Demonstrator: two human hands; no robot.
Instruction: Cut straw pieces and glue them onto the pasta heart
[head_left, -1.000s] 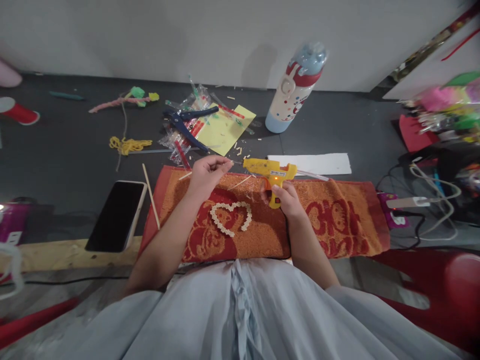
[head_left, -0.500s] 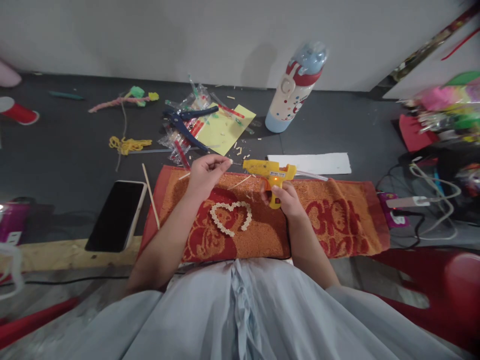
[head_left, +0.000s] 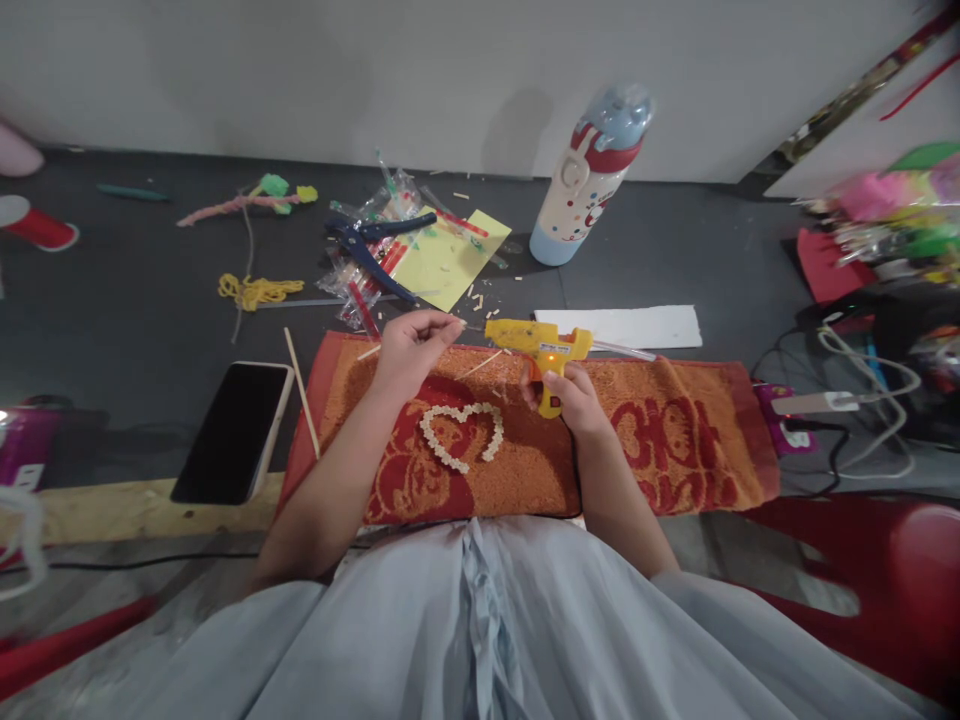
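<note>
A yellow hot glue gun with a lit orange light is gripped by my right hand, its nozzle pointing left. A clear glue stick sticks out of its back. My left hand pinches a tiny pale piece right at the nozzle tip; whether they touch I cannot tell. Below, on the orange-red towel, lies a heart outline made of small pale pieces, with a gap at its lower right. A thin wooden stick rests on the towel between my hands.
Blue pliers lie over plastic-wrapped sticks, beside a yellow paper and scattered small pieces. A bottle stands at the back. A phone and a wooden stick are at left, a white strip and cables at right.
Almost nothing differs. Both hands keep their places, with the small piece still at the nozzle of the glue gun.
</note>
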